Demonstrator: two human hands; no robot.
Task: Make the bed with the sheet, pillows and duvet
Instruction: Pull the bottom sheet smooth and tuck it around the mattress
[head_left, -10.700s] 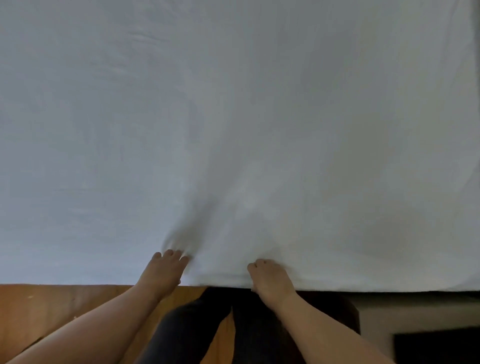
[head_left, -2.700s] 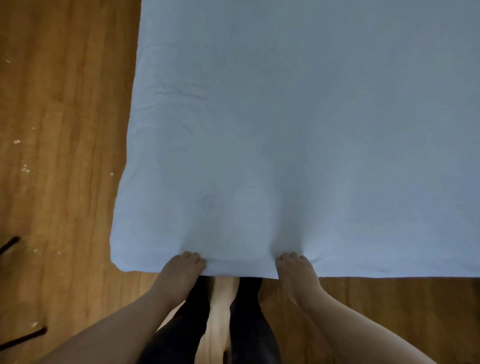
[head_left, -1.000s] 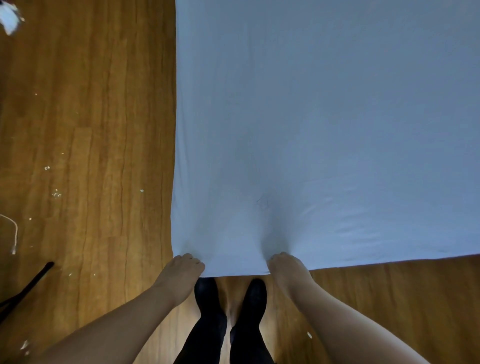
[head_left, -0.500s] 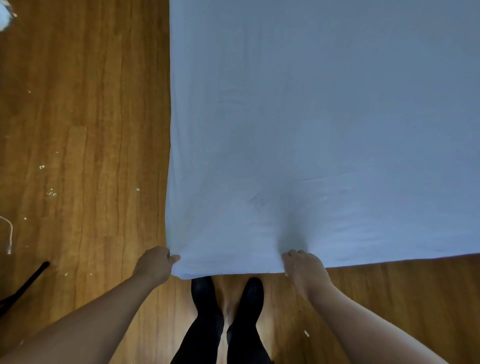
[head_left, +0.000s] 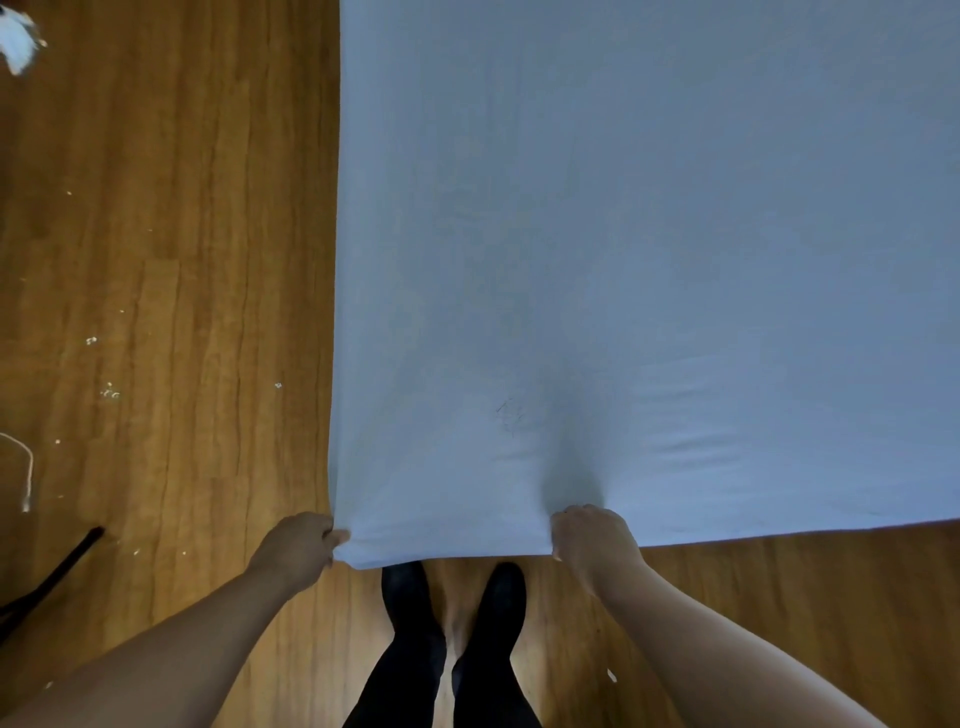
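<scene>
No writing readable; only a faint dark scuff (head_left: 511, 413) on the sheet (head_left: 649, 249), which lies flat, near edge running L-R w/ its corner at the near left. Left hand (head_left: 298, 545) pinches that corner, right hand (head_left: 595, 540) grips the near edge, both arms reaching fwd over the floor (head_left: 166, 260).

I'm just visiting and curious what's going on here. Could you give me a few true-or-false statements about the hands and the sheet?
1. The left hand grips the sheet at its corner. True.
2. The right hand hangs free. False: it grips the sheet's near edge.
3. Pillows lie on the sheet. False: none show.
4. The floor is wooden. True.
5. The person is barefoot. False: dark footwear.
</scene>
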